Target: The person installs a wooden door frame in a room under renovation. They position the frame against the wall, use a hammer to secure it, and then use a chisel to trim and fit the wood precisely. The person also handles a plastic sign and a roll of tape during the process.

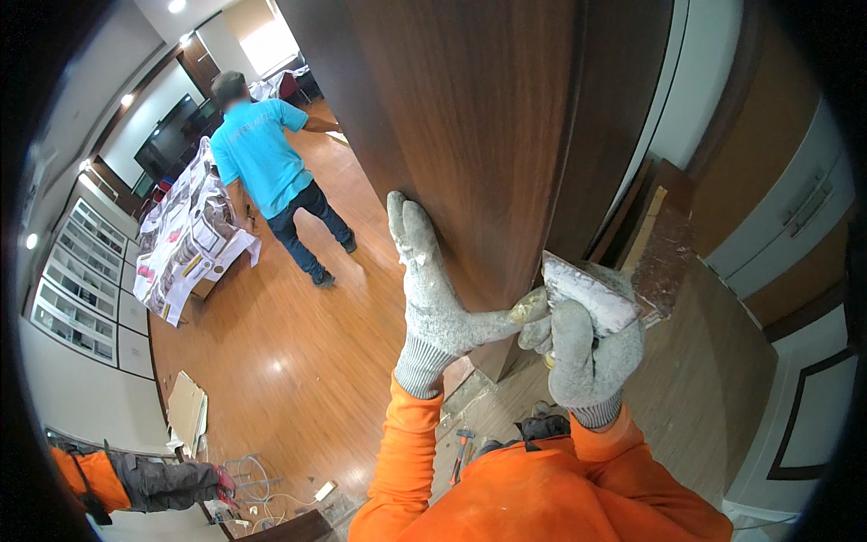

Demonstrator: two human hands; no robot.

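From where I sit, the right hand (582,370) closes over a white-smeared flat piece (591,296), so I can't see its gripped part or name its kind. The palm of the left hand (433,312) faces away from me, and I can't tell whether its thumb touches the other hand. The dark wooden panel (452,117) runs out of my view at the top and hides part of the pale strip (340,138) by the blue-shirted co-worker (266,154), whose head is blurred. The orange-clad worker (90,479) is cut off by my dark rim. The printed sheet (194,230) covers most of whatever lies beneath, and items inside the glass-fronted cabinet (81,280) are too small for me to make out.
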